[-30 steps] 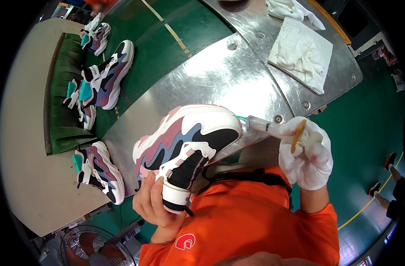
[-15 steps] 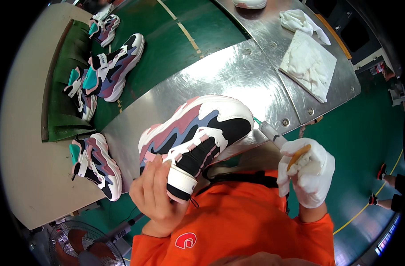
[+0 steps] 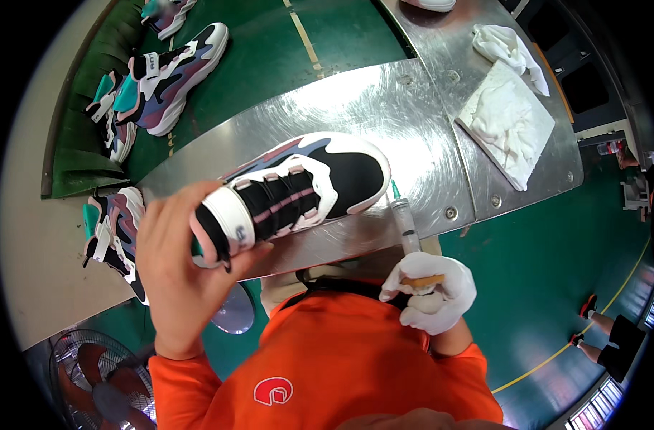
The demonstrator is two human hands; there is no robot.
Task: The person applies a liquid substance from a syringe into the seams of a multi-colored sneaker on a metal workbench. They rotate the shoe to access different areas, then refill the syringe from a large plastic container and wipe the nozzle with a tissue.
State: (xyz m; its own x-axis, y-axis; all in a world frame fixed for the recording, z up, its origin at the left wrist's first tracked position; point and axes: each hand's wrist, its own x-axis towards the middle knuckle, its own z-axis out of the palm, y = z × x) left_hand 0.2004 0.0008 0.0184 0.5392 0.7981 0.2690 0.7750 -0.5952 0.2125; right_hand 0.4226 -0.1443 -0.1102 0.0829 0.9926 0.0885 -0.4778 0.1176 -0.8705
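My bare left hand [image 3: 171, 265] grips a sneaker [image 3: 352, 175] at its collar and strap, fingers and thumb wrapped round the ankle end. Black, white, pink and blue-purple, the sneaker is held over the metal worktop with its laces up and its toe to the right. In a white glove, my right hand [image 3: 445, 297] is closed round a clear syringe [image 3: 404, 222]. The syringe's green needle tip is at the edge of the toe; whether it touches cannot be made out. A tan, stick-like piece [image 3: 422, 280] shows among the gloved fingers.
Matching sneakers stand at the left, one [image 3: 173, 79] on the green belt and another [image 3: 116, 233] on the beige table. A white pad [image 3: 510, 122] and a crumpled cloth [image 3: 502, 44] lie on the metal worktop [image 3: 434, 165]. A fan [image 3: 101, 380] stands lower left; a person's legs show far right.
The sneaker has turned from showing its side to showing its laces and top. My left hand has moved left with the collar, and my right hand has come left with the syringe.
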